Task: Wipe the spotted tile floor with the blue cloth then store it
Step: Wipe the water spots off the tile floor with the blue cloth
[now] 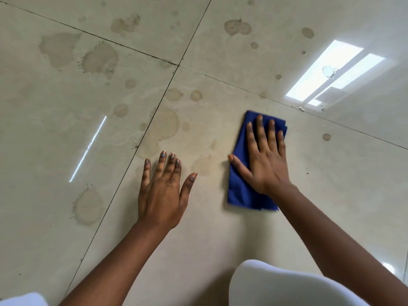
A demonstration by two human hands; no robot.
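A folded blue cloth (241, 188) lies flat on the beige tile floor (220, 235), right of centre. My right hand (263, 155) presses on top of it, palm down with fingers spread. My left hand (162, 191) rests flat on the bare tile to the cloth's left, fingers apart and holding nothing. Brown dried spots cover the floor: a large faint one (164, 125) just beyond my left fingertips, a big splatter (99, 59) at the far left, and one (88, 206) near my left wrist.
Dark grout lines (176, 65) cross ahead of my hands. More spots (237, 27) dot the far tiles, and a small one (326, 137) sits right of the cloth. A window's bright reflection (331, 74) glares at the upper right. My white-clad knee (282, 286) is at the bottom.
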